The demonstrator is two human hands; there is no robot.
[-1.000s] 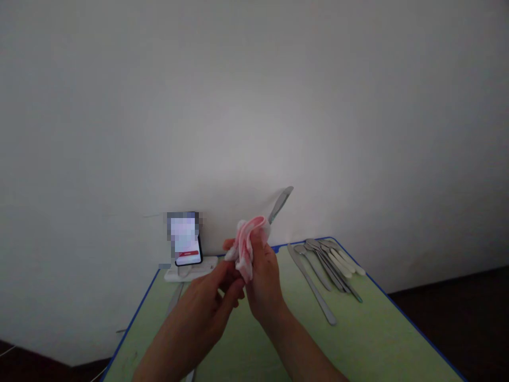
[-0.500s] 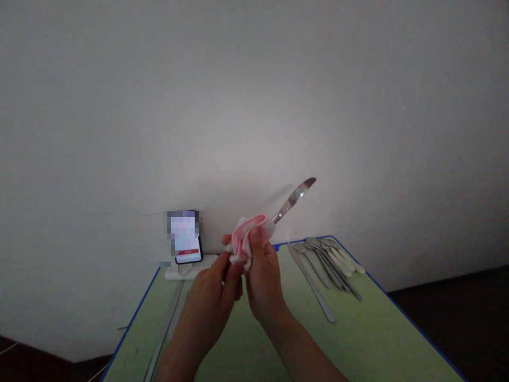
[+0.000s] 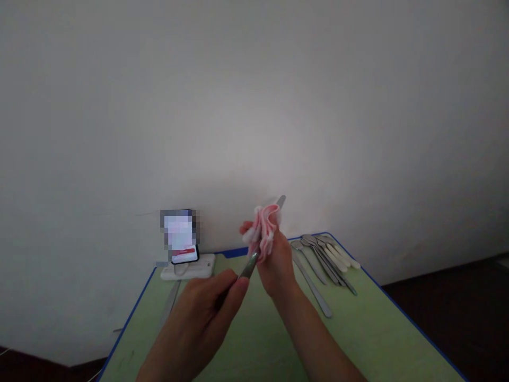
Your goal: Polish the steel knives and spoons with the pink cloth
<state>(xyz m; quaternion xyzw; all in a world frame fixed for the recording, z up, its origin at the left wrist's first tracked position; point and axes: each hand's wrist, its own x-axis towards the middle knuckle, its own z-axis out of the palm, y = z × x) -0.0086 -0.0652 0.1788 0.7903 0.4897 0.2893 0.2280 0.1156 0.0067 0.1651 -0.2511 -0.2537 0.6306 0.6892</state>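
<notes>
A metal table knife (image 3: 249, 267) slants up and away over the table, its lower end gripped by my left hand (image 3: 214, 302). Round its upper part is bunched a pink and white cloth (image 3: 263, 233), with only the tip of the knife showing beyond. My right hand (image 3: 280, 262) is closed around the cloth and the knife inside it; most of its fingers are hidden behind the cloth. To the right on the table lies another knife (image 3: 316, 292), beside a row of metal spoons and other cutlery (image 3: 324, 260), some with white handles (image 3: 338, 260).
The green table (image 3: 254, 339) with a blue edge stands against a pale wall (image 3: 254, 106). A lit phone (image 3: 185, 254) leans near the wall, on a white block (image 3: 201, 267). Another flat metal piece (image 3: 172, 300) lies at the left, partly behind my left arm.
My left hand has moved down from the cloth to the knife's lower end. The cloth, in my right hand, now sits nearer the tip, covering most of the blade.
</notes>
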